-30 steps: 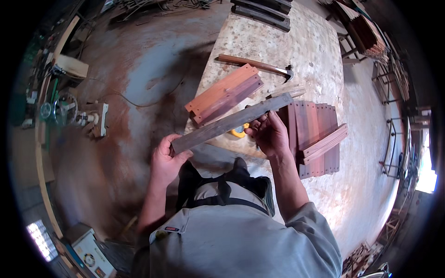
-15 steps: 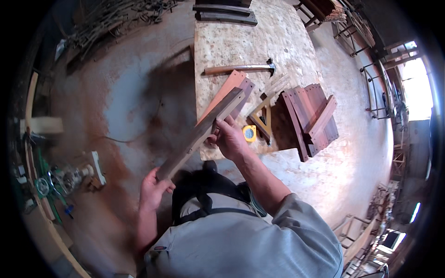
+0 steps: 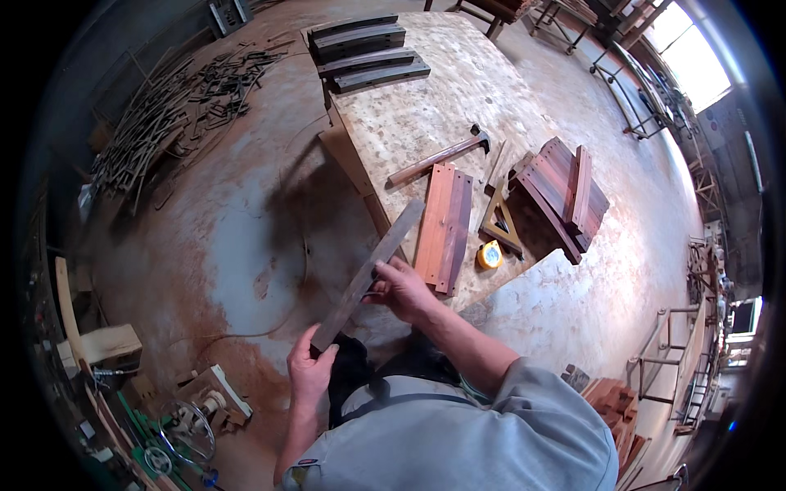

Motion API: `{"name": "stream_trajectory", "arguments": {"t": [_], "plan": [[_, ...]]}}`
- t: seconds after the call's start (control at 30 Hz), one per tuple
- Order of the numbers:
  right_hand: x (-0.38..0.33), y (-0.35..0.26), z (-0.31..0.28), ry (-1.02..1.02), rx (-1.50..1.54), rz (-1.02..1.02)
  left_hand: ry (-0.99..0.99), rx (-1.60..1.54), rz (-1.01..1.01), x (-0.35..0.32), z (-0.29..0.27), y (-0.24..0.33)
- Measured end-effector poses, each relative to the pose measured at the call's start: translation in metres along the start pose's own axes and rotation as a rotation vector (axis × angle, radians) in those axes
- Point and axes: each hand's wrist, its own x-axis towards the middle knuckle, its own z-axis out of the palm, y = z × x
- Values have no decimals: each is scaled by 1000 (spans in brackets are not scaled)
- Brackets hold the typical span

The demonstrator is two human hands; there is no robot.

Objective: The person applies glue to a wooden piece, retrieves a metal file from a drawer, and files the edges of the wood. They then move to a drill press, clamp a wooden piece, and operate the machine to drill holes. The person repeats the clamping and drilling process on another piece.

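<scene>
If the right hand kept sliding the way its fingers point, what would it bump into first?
The right hand points left, fingers already at the dark plank held in both hands. Beyond it only the floor lies below, though depth is hard to judge.

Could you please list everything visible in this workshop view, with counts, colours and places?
grey plank: one, dark grey, held in both hands beside the table edge
reddish boards: a pair, on the worktable
hammer: one, wooden handle, beyond those boards
triangular square: one, right of the boards
tape measure: one, yellow, near edge
red board stack: several, right corner
dark slabs: four, far end
metal scrap: many, floor left
left hand: plank's near end
right hand: plank's middle
</scene>
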Motion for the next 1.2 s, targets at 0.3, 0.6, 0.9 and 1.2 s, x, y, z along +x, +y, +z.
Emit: {"name": "stream_trajectory", "arguments": {"t": [0.3,0.6,0.9,1.2], "plan": [[42,60,74,21,37,60,25,435,265,42,-109,-1],[99,49,115,43,-24,-36,69,511,355,93,-130,20],[211,-19,123,127,7,-154,-309,904,-65,226,-174,16],[268,-125,88,371,39,-253,-452,915,233,445,-74,114]]}}
